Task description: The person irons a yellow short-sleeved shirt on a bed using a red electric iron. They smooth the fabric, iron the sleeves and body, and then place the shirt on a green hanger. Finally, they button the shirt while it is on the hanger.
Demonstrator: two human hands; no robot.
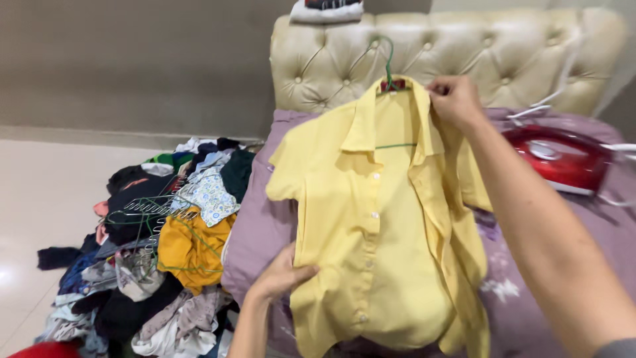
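Nearest the camera, the left hand (281,275) comes up from the bottom edge and pinches the lower front panel of a yellow shirt (384,219), thumb on top of the cloth and the other fingers tucked behind it, closed on the fabric. The right forearm crosses the right side of the view, and the right hand (454,99) sits up at the collar, fingers closed around the shoulder of the shirt where it rides on a green hanger (387,63). The shirt hangs open-fronted between the two hands, its button strip running down the middle, held above a bed covered with a mauve sheet (255,232). To the left of the bed, on the pale floor (46,192), lies a heap of clothes (159,265) in many colours, with a mustard garment (192,248) near the bed edge and a tangle of wire hangers (149,212) on top. Farther back on the sheet, to the right of the arm, rests a red iron (560,159) with a white cord. Behind everything stands a cream tufted headboard (503,53), with a folded white and dark cloth (326,10) lying on its top edge
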